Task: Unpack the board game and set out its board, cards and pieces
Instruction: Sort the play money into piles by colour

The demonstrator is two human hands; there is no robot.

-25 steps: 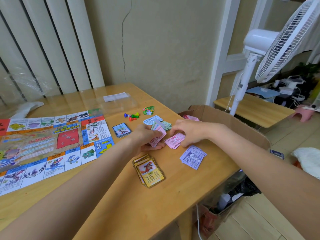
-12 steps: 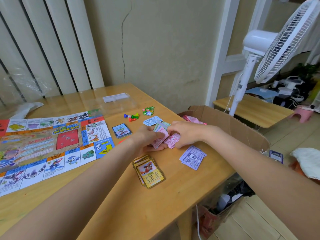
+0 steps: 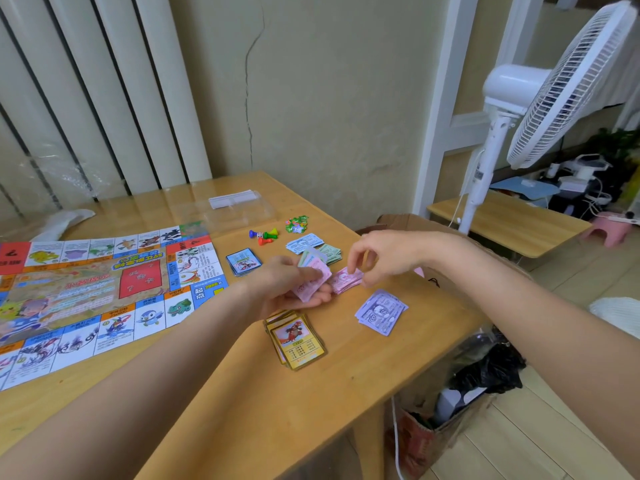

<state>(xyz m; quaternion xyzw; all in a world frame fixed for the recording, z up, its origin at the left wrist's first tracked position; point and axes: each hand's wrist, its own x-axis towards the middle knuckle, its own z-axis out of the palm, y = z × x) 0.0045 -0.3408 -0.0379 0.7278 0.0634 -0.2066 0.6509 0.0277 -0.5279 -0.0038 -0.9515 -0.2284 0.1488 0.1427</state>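
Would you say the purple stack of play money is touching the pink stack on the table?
Apart. The head view shows bare table between the purple stack and the pink stack.

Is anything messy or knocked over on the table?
A little. The colored pawns lie tipped on their sides beside the die, and the purple money is fanned crookedly. Nothing looks spilled or broken.
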